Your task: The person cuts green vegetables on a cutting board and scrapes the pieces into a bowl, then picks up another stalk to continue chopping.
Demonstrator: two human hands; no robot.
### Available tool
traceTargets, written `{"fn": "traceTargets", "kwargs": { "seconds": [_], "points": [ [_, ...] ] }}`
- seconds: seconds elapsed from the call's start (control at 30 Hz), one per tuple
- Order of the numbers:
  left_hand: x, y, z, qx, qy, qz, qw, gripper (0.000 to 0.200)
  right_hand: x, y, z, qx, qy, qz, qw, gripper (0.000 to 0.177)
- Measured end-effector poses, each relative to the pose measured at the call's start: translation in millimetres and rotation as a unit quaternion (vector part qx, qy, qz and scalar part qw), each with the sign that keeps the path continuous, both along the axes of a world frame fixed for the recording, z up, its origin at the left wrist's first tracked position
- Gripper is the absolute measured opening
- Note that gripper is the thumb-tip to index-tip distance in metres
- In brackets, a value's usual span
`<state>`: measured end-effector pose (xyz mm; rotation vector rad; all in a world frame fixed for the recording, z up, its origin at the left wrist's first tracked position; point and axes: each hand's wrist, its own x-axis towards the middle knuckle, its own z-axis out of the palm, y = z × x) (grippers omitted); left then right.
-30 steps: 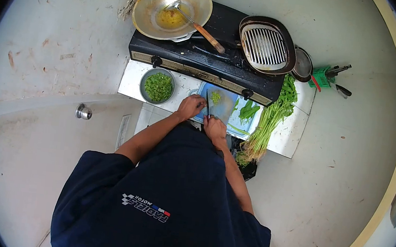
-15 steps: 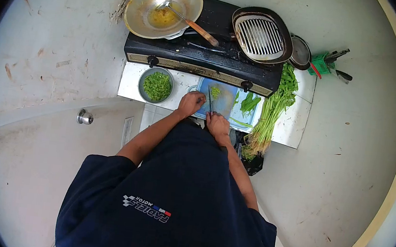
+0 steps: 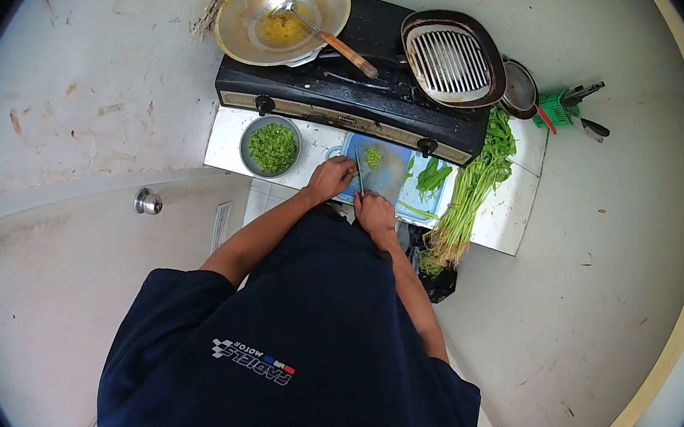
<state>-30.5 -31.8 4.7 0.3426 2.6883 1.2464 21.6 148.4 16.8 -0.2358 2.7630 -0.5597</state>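
Note:
My right hand point(image 3: 375, 214) is closed around the handle of a knife point(image 3: 358, 168), whose blade points away from me over a blue cutting board point(image 3: 391, 184). At the board's left edge, my left hand point(image 3: 331, 177) has its fingers curled in beside the blade. What those fingers pinch is too small to make out. A little pile of chopped greens point(image 3: 373, 158) lies just right of the blade. Some loose leaves point(image 3: 432, 177) rest on the right part of the board area. To the left, a grey bowl point(image 3: 242, 151) holds more chopped greens.
Behind the board stands a black gas stove point(image 3: 354, 94) with a wok point(image 3: 231, 35), a wooden-handled ladle point(image 3: 349, 54) in it, and a grill pan point(image 3: 498, 63). A bundle of leafy stems point(image 3: 474, 186) lies at the right. Beyond it is a green basket point(image 3: 553, 109) with utensils.
The knife blade has tilted and shifted slightly left, closer to my left fingers. My right hand has moved a little to the left with it. The rest looks the same.

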Motion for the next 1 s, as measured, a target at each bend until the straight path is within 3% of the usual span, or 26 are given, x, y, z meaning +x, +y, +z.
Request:
{"fn": "traceTargets", "kwargs": {
  "seconds": [0.37,1.0],
  "points": [
    [-0.7,1.5,-3.4,-0.004,0.003,0.016,1.0,0.008,-15.2,-0.7,-0.8,0.013,-0.009,0.037,0.999,0.047],
    [0.7,2.9,-1.3,0.014,0.028,0.013,0.999,0.011,-14.8,-8.9,-5.3,0.012,-0.017,0.0,1.0,0.048]
  ]
}}
